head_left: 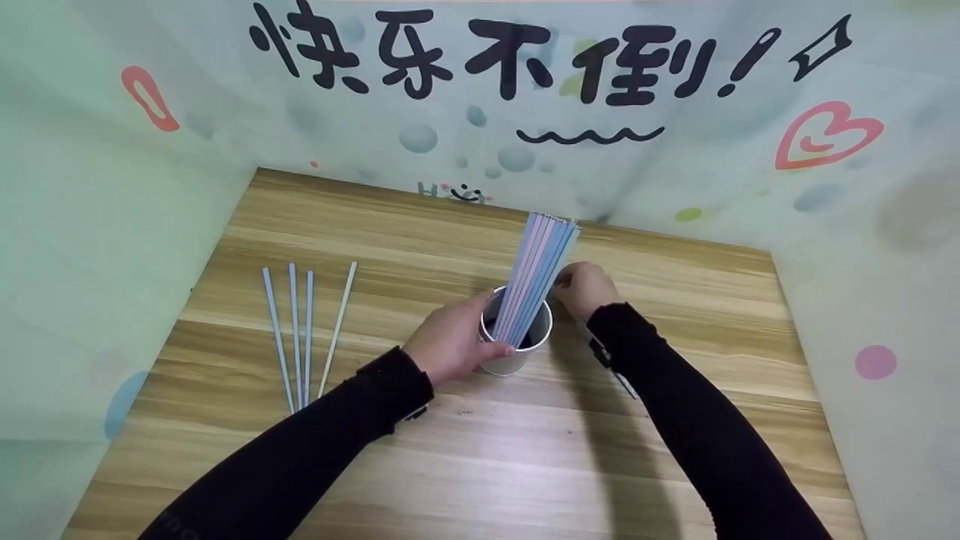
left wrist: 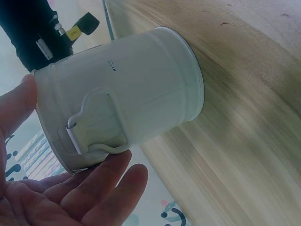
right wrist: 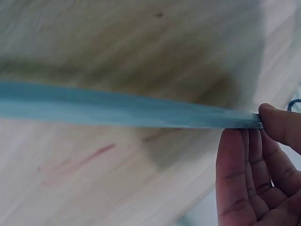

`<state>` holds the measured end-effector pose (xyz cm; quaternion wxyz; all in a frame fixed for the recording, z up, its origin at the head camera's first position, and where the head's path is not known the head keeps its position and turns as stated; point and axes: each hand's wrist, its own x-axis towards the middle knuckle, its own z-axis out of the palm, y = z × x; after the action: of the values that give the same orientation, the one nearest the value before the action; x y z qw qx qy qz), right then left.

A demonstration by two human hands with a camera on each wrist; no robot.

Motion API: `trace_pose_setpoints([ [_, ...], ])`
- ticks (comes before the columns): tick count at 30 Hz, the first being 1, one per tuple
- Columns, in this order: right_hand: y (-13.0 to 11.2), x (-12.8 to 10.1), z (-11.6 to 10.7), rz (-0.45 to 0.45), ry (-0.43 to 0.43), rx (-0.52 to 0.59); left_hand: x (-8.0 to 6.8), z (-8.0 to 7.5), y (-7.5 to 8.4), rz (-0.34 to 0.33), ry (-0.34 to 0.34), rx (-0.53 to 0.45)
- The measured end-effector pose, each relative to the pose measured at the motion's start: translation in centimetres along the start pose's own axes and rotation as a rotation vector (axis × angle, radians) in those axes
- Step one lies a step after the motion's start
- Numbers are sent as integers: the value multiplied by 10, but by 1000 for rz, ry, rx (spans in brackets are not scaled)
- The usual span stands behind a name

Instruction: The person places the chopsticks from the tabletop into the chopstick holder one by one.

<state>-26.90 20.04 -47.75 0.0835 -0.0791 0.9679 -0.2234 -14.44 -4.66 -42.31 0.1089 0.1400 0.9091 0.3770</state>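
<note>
One white metal cup with a side handle (head_left: 516, 352) stands near the middle of the wood-grain table (head_left: 480, 450) holding a single fanned bundle of pastel blue and pink straws (head_left: 536, 274), too tightly packed to count, while four loose pale straws (head_left: 304, 334) lie well apart on the table's left side. The left hand (head_left: 448, 339) curls round the cup's side, and the right hand (head_left: 583, 289) pinches a blue straw (right wrist: 127, 107) between thumb and fingers just beside the bundle. A pale printed backdrop with black characters and a red heart (head_left: 825, 135) walls the table on three sides.
</note>
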Motion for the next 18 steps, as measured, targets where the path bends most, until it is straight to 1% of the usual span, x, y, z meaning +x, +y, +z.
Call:
trace_pose_setpoints([
  [4,-3,-3,-10,3,2,24,0,0,0,-4,-1,0],
  [10,-2,-6,-23,-28,34,71,0,0,1,-19,-8,-2],
  [14,-2,-9,-30,-16,19,105,1,0,1,-29,-11,-2],
  [18,-3,-13,-38,3,26,138,1,1,1,-21,-6,-3],
])
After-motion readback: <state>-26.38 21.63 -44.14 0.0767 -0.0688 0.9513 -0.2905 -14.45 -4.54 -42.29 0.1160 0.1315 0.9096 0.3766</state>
